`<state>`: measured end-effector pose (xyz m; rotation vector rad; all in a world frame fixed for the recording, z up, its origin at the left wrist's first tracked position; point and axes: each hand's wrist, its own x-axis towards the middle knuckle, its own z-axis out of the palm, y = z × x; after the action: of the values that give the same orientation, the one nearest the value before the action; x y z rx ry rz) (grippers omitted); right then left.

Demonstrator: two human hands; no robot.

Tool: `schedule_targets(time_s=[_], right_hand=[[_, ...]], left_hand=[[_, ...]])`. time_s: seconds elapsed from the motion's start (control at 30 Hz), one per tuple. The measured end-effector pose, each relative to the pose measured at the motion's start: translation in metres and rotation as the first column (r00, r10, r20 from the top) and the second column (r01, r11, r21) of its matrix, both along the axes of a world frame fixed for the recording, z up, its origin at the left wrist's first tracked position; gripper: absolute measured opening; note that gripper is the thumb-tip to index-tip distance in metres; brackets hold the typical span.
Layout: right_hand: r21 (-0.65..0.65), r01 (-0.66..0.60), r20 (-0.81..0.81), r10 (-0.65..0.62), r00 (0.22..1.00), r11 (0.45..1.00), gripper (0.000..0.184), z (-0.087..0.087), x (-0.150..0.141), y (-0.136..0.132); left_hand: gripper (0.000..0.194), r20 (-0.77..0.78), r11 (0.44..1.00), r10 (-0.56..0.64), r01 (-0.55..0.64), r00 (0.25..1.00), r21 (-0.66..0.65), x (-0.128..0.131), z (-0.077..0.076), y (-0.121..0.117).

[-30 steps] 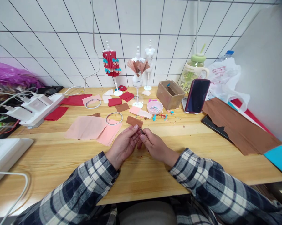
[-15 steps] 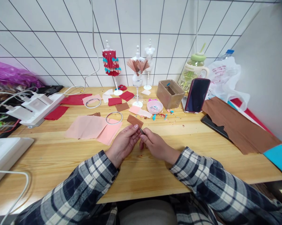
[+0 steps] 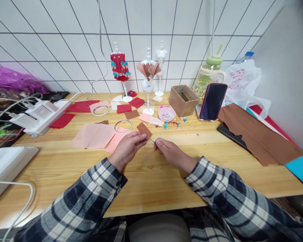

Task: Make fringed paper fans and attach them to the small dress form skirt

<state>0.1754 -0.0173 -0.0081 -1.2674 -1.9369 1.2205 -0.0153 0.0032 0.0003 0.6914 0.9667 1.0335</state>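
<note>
Between the thumb and fingers of my left hand (image 3: 126, 148) is a small brown paper strip (image 3: 144, 130), held up over the table. My right hand (image 3: 172, 153) is closed around a thin dark metal tool (image 3: 152, 140), mostly hidden by the fingers, so its kind is unclear. The tool's narrow tip points at the strip's lower corner; whether they touch I cannot tell. Behind my left hand lie pink paper sheets (image 3: 92, 136) and a metal hoop (image 3: 123, 131). A small mannequin (image 3: 148, 85) wearing pleated brown paper (image 3: 149, 70) stands beyond my hands.
A pink bowl of sequins (image 3: 166, 119), a cardboard box (image 3: 183, 104) and paper scraps lie past my hands. A mannequin in a red dress (image 3: 119, 69) stands behind. At right are a phone (image 3: 212, 102) and brown sheets (image 3: 257, 134); a power strip (image 3: 49, 117) is at left.
My hands have drawn apart slightly, and the tool has moved back from the brown strip, showing its thin tip. The strip has tilted more steeply in my left hand.
</note>
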Motion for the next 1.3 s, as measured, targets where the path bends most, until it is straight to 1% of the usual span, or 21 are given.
schedule_targets(time_s=[0.17,0.27,0.5,0.73,0.93,1.13,1.3], right_hand=[[0.003,-0.026,0.023,0.026,0.999,1.0,0.038,-0.0004,-0.0006,0.0001],[-0.001,-0.032,0.025,0.032,0.999,0.999,0.038,0.0006,-0.0007,0.0002],[-0.022,-0.034,0.02,0.034,0.999,0.999,0.038,-0.001,-0.0003,0.0003],[-0.031,-0.032,0.009,0.032,0.999,0.999,0.039,-0.0003,-0.001,0.0006],[-0.037,-0.03,0.025,0.031,0.999,0.999,0.038,0.0028,-0.0003,0.0003],[-0.03,-0.028,-0.003,0.028,1.0,0.999,0.038,0.002,-0.0008,-0.0004],[-0.029,-0.038,-0.021,0.038,0.999,0.999,0.037,-0.0001,-0.0003,-0.0002]], left_hand=[[0.016,-0.052,0.996,-0.092,0.092,0.994,-0.009,0.0006,0.0017,-0.0001],[0.016,-0.059,0.993,-0.116,0.115,0.992,-0.011,0.001,0.0029,-0.0006],[0.02,-0.054,0.997,-0.078,0.077,0.996,-0.008,-0.0005,0.0016,-0.0005],[0.017,-0.045,0.994,-0.113,0.113,0.993,0.003,0.0004,0.001,-0.0014],[0.013,0.041,0.999,-0.041,0.042,0.998,-0.033,-0.0032,-0.001,0.0021],[0.014,0.017,0.998,-0.067,0.067,0.998,-0.021,-0.0019,-0.0014,0.0018],[0.016,-0.011,0.995,-0.098,0.098,0.995,0.019,-0.0004,-0.001,0.0006]])
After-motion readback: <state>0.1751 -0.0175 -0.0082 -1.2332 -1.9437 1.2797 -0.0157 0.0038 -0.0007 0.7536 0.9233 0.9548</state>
